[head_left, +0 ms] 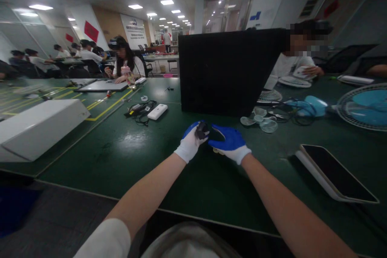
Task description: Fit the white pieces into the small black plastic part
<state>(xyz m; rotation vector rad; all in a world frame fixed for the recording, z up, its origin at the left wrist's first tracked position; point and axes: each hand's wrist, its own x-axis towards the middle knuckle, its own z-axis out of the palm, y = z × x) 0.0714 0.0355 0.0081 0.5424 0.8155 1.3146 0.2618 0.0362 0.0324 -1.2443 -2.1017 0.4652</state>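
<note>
My left hand [190, 145], in a white glove with blue on the fingers, is closed round a small black object [202, 130] above the green table. Its exact kind cannot be made out. Just to the right, my right hand [231, 142] wears the same kind of glove. The fingers and thumb curve apart towards the black object, with a gap between them and nothing visible held. Beneath the right hand a small beige piece [218, 151] partly shows; the hand hides the rest.
A large black panel [223, 72] stands ahead. Clear fan blades [262, 121], a blue fan part [314, 105] and a fan grille [341, 107] lie right, with a tablet [340, 173] nearer. Left are cables [140, 111], a white power bank [157, 111] and a white box [42, 127]. People sit beyond.
</note>
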